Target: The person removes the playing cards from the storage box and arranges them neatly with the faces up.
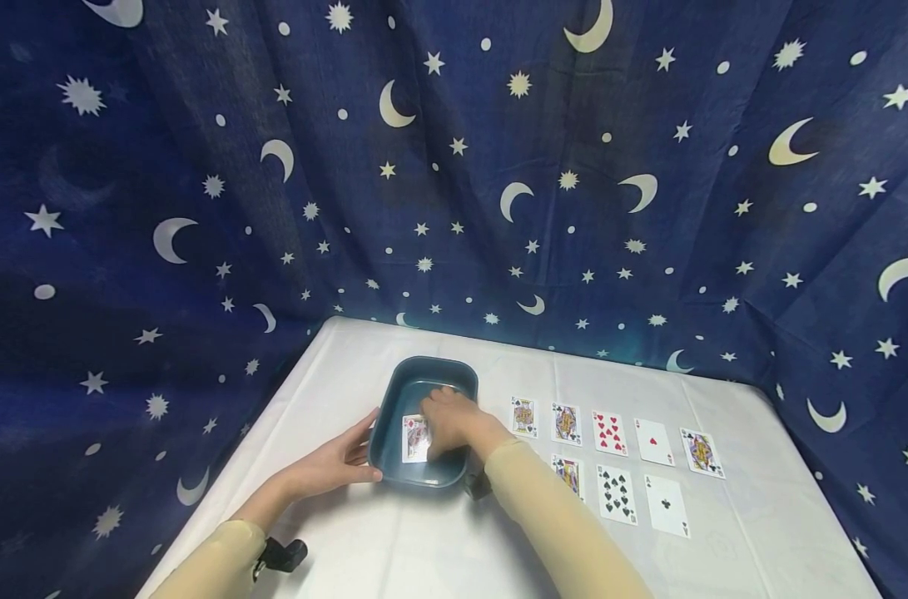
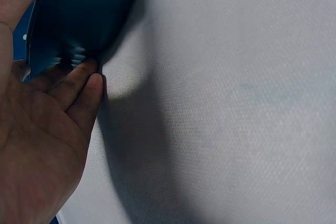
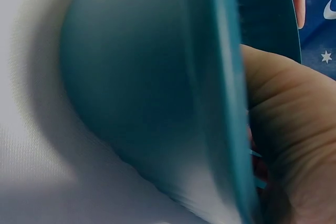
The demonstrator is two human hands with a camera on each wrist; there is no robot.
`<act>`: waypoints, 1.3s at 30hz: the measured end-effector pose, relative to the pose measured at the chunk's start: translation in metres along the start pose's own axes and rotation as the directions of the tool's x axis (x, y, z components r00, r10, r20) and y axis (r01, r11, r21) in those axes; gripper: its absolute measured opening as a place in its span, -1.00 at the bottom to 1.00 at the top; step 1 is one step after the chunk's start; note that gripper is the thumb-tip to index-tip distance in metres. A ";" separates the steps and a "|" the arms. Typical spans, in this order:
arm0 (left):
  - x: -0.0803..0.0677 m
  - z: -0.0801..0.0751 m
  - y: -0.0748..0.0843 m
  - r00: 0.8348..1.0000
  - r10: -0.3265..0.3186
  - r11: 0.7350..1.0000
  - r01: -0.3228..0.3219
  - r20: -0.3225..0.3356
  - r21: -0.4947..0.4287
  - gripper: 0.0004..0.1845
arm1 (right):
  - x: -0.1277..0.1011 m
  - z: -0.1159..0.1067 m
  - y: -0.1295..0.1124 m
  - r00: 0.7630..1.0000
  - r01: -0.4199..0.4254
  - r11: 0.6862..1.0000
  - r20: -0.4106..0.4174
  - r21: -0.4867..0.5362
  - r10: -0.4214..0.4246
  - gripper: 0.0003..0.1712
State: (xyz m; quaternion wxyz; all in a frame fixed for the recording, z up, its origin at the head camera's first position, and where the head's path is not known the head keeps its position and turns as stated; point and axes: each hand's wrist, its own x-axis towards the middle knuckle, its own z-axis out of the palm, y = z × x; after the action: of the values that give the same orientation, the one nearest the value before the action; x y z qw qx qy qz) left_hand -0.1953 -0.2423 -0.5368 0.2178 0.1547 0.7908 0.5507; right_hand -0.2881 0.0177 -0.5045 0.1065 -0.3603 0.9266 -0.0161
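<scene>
A dark teal rounded tray stands on the white-covered table. My left hand rests against its outer left wall, thumb by the near corner. In the left wrist view, that hand's fairly straight fingers touch the tray's outside near its base. My right hand reaches down inside the tray, bent at the knuckles. The tray wall and the hand's own back hide its fingertips, so I cannot tell whether they pinch anything. Beside it, on the tray floor, lies a face-up diamond picture card.
Right of the tray, face-up cards lie in two rows, among them a ten of hearts, ace of hearts, ten of spades and ace of clubs. My right sleeve partly covers a picture card. A starry curtain hangs behind.
</scene>
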 end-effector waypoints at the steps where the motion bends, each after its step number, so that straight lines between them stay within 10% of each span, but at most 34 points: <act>1: 0.000 0.000 0.000 1.000 0.002 1.000 -0.002 0.002 -0.004 0.14 | -0.001 -0.001 0.000 1.000 -0.001 1.000 -0.001 0.001 0.001 -0.11; 20: 0.002 -0.001 -0.004 1.000 0.000 1.000 0.000 -0.001 0.004 0.16 | -0.001 0.003 0.000 1.000 0.012 1.000 -0.002 0.008 -0.012 -0.16; 30: 0.002 0.000 -0.002 1.000 0.025 1.000 -0.025 0.011 0.007 0.12 | -0.007 0.005 -0.009 1.000 -0.001 1.000 0.000 -0.017 0.001 0.17; 39: 0.002 0.000 -0.002 0.999 0.037 0.999 -0.037 0.004 0.020 0.11 | -0.010 0.001 -0.020 0.999 -0.052 0.996 0.012 0.071 0.051 -0.10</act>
State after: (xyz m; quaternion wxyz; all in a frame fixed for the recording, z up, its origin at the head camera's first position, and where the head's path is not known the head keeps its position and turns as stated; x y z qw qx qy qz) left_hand -0.1969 -0.2418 -0.5395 0.2077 0.1725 0.7928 0.5465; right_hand -0.2675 0.0097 -0.5014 0.1241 -0.3325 0.9338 -0.0444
